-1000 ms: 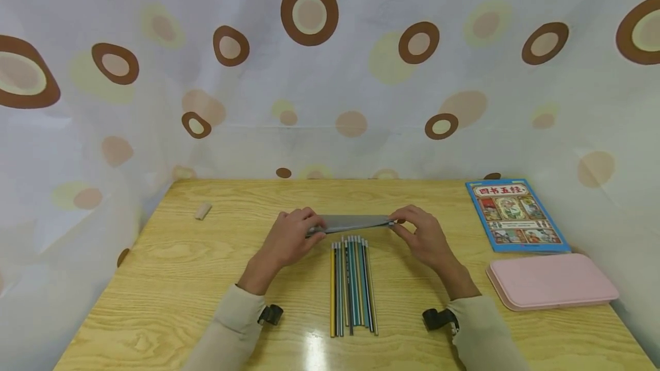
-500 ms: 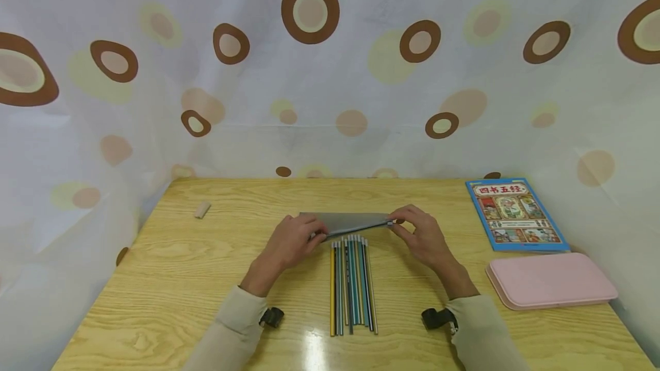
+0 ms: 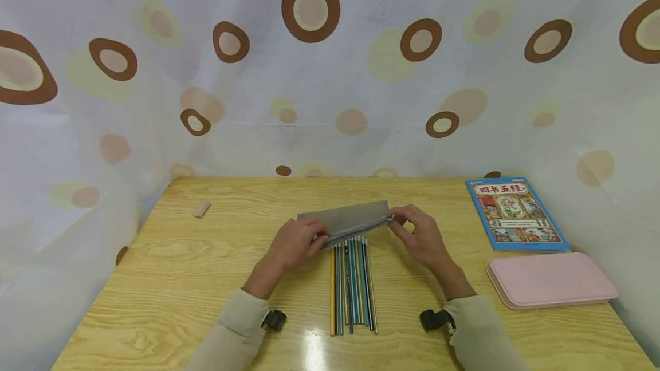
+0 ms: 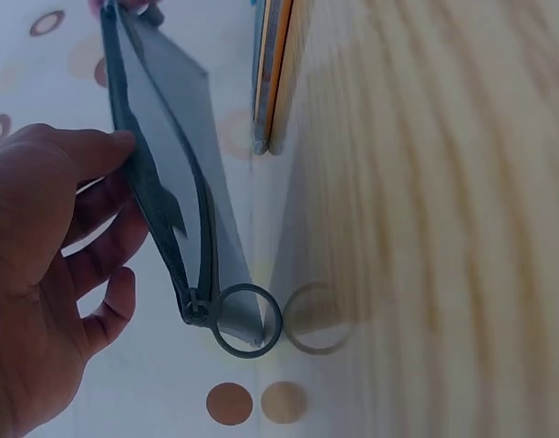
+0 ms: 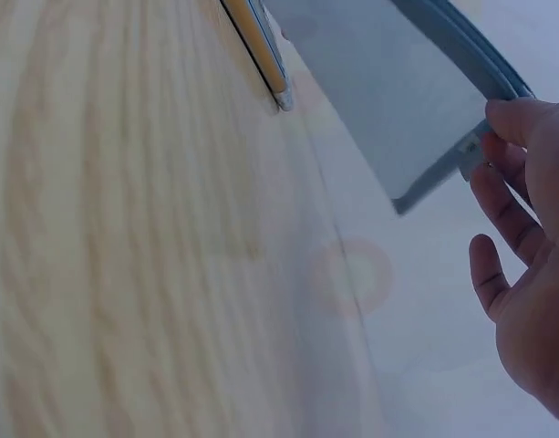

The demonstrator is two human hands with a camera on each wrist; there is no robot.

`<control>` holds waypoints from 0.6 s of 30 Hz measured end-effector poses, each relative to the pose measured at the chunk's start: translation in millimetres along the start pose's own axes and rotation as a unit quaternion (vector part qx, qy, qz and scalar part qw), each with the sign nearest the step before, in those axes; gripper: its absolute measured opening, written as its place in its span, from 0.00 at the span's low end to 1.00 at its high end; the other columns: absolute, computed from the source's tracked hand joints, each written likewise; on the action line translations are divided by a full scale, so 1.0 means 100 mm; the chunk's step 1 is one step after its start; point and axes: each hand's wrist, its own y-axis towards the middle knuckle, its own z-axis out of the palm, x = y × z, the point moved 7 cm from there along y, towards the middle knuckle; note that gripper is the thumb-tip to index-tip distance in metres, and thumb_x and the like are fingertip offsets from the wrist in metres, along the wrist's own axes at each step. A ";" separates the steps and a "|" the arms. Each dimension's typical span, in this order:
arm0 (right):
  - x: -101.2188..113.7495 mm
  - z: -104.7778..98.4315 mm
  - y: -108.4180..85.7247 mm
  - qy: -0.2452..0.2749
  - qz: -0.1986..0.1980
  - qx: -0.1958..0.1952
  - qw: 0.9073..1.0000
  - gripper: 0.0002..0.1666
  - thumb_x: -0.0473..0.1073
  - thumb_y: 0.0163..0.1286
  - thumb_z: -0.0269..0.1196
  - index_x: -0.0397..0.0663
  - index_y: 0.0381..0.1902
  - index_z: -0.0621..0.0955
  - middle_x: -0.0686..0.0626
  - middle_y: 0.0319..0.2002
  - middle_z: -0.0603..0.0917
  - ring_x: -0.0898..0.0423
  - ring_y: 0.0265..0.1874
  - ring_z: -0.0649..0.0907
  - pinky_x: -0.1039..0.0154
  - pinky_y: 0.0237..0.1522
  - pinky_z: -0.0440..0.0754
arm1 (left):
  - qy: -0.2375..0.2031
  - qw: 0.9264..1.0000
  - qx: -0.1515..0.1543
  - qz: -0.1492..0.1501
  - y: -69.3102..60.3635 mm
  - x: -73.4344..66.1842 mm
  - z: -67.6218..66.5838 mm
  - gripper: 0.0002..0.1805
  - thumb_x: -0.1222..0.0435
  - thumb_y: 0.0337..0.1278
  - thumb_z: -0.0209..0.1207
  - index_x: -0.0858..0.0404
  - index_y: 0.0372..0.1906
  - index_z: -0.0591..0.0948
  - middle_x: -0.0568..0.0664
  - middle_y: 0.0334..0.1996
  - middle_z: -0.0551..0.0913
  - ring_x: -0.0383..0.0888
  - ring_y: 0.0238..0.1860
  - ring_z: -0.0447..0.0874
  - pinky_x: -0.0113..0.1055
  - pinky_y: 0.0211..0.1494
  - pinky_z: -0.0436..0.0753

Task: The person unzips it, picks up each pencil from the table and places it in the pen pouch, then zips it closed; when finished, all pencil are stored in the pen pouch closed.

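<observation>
A grey, partly see-through zip pencil pouch (image 3: 342, 219) is held up behind a row of pencils (image 3: 353, 285). My left hand (image 3: 299, 240) pinches its near edge towards the left end, thumb against fingers. My right hand (image 3: 421, 235) pinches the pouch's right end by a small tab at the zip. In the left wrist view the two zip edges stand apart, and a round ring (image 4: 247, 321) hangs at the left end of the zip. The pencils lie side by side on the table, their far ends close below the pouch.
A blue-edged book (image 3: 517, 213) lies at the back right of the wooden table (image 3: 206, 279). In front of it is a pink case (image 3: 552, 280). A small beige eraser-like block (image 3: 202, 209) sits at the back left. Patterned sheeting (image 3: 350, 73) surrounds the table.
The pouch has tilted, its left end coming lower and nearer the pencils while more of its face shows. My left hand has moved slightly down with it; both hands keep their hold.
</observation>
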 end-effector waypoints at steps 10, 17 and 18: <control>-0.11 0.29 -0.06 0.239 0.232 0.072 0.940 0.30 0.44 0.74 0.55 0.48 0.69 0.58 0.38 0.52 0.82 0.49 0.49 0.82 0.53 0.55 0.78 | -0.068 0.995 -0.028 -0.068 0.03 -0.03 -0.04 0.08 0.58 0.63 0.59 0.55 0.38 0.85 0.43 0.34 0.85 0.34 0.28 0.80 0.27 0.30 0.77; -0.09 0.44 -0.05 0.245 0.298 0.071 0.920 0.40 0.54 0.72 0.56 0.56 0.75 0.51 0.40 0.51 0.82 0.48 0.44 0.84 0.52 0.51 0.77 | -0.119 0.986 -0.042 -0.109 0.04 -0.08 -0.05 0.08 0.60 0.63 0.57 0.57 0.38 0.84 0.44 0.33 0.85 0.33 0.25 0.79 0.23 0.25 0.74; -0.09 0.45 -0.04 0.235 0.300 0.070 0.922 0.41 0.54 0.72 0.56 0.57 0.75 0.50 0.41 0.51 0.82 0.47 0.43 0.84 0.54 0.48 0.78 | -0.125 0.985 -0.039 -0.114 0.04 -0.09 -0.04 0.08 0.60 0.63 0.57 0.58 0.38 0.83 0.44 0.33 0.85 0.33 0.25 0.79 0.23 0.25 0.74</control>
